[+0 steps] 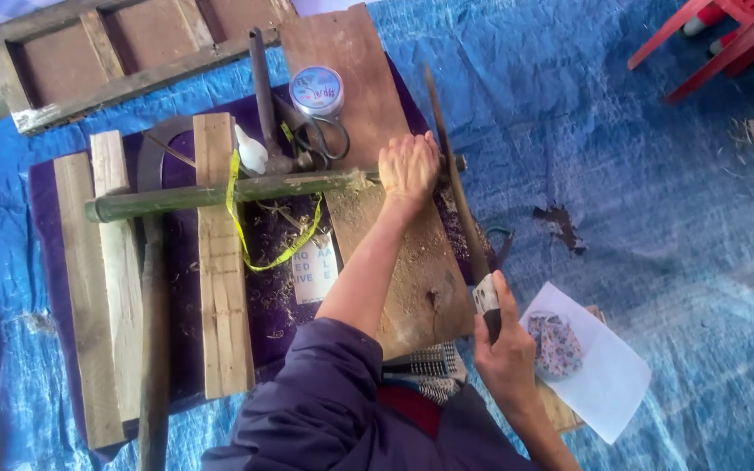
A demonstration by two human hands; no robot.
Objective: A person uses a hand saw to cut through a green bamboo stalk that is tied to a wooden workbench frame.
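Note:
A long green bamboo pole (220,190) lies across wooden planks. My left hand (407,166) presses down on its right end, on a brown board (412,262) dusted with sawdust. My right hand (503,349) grips the handle of a long thin blade (451,166) that stands across the pole right beside my left hand. A yellow measuring tape (259,253) hangs over the pole.
Scissors (325,135), a round spool of line (317,90) and a dark metal tool (263,96) lie beyond the pole. A white sheet with a picture (591,362) is at the right. A blue tarp (656,218) covers the ground; a red chair (726,35) stands far right.

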